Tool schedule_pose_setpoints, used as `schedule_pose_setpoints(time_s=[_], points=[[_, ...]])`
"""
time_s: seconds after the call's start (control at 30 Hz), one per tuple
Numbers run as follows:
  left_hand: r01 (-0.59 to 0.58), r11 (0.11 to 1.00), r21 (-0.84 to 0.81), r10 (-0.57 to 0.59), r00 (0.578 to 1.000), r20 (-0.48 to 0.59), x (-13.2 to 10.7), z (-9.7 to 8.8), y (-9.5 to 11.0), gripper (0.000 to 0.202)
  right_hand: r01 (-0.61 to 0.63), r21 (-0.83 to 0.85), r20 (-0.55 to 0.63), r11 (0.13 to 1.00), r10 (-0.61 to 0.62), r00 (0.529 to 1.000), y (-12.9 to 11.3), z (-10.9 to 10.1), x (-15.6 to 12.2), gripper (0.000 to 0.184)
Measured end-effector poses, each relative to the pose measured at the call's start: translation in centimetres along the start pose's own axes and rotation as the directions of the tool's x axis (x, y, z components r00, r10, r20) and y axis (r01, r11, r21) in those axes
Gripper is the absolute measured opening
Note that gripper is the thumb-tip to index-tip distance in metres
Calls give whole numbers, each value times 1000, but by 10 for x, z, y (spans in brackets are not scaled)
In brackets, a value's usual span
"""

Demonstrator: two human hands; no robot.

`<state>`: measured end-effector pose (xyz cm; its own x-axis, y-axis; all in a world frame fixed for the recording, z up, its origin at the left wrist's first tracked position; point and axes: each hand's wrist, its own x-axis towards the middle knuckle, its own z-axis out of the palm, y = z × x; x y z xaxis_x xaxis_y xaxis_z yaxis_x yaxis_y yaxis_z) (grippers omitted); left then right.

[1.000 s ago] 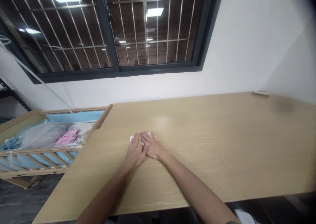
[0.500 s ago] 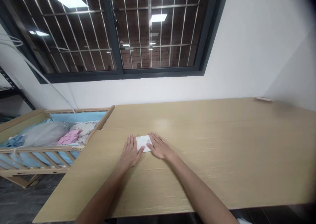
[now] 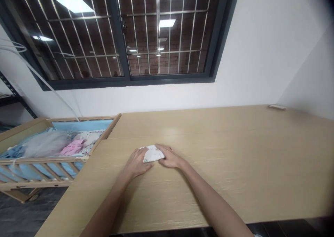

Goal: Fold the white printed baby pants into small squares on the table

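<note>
A small folded white cloth (image 3: 152, 154) with a faint print lies on the light wooden table (image 3: 235, 160). My left hand (image 3: 136, 163) curls round its left side and my right hand (image 3: 169, 157) grips its right side. Both hands have their fingers closed on the cloth, and its near edge looks slightly raised off the table.
A wooden cot (image 3: 52, 150) stands against the table's left end, with pink, grey and blue clothes (image 3: 70, 147) inside. A small flat object (image 3: 276, 107) lies at the table's far right corner. A barred window (image 3: 125, 35) fills the wall behind.
My hands were pressing flat over the cloth, then drew apart to its sides. Now their fingers close on its two ends.
</note>
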<state>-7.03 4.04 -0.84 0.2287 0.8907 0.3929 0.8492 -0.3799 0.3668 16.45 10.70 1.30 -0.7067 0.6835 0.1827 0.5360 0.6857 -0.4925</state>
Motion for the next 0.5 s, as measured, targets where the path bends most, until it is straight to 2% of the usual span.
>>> schedule_pose_setpoints(time_s=[0.17,0.3,0.4,0.5], points=[[45,994,-104,-51,997,-52,5,-6,2,40,70,31,-174,997,-63,983,5,3,3,52],[122,960,-251,-150,984,-94,11,-16,8,26,-1,132,-276,991,38,960,-5,-4,5,21],[194,892,-408,-237,970,-55,14,-19,15,26,27,378,-354,926,117,928,-12,-7,8,27],[266,800,-538,-289,956,42,16,-17,21,30,46,554,-410,831,224,884,-14,-6,13,39]])
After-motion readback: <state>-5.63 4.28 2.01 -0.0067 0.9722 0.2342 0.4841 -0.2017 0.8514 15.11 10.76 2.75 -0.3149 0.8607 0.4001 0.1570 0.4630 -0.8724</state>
